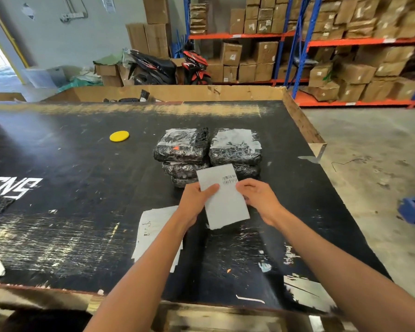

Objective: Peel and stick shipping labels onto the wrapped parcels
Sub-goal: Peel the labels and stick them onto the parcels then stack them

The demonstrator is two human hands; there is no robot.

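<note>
Holding one shipping label [225, 200] between them, both hands are working just short of the parcel stacks [209, 154], over the black worktop [58, 164]. The left hand [197, 200] is gripping the label's left edge, thumb lying across its face and fingers curled behind it. The right hand [259, 200] is pinching the right edge near the barcode, fingers bent round the sheet as if starting to separate label from backing; whether any corner is lifting yet is not clear. Nearer the person than the parcels, partly under the left forearm, a pile of loose white sheets [153, 233] is lying flat on the worktop; whether these are fresh labels or spent backings cannot be told.

Just beyond the held label, the wrapped parcels are sitting in two stacks side by side, each several high. The top parcel of each stack is showing a pale sheet under or on its glossy wrap, possibly a label already in place; the lower parcels look bare from here. So the job is looking partly done at most, with this label and the lower parcels outstanding. Left of the stacks, well apart, a yellow disc [119, 136] is lying on the worktop.
</note>
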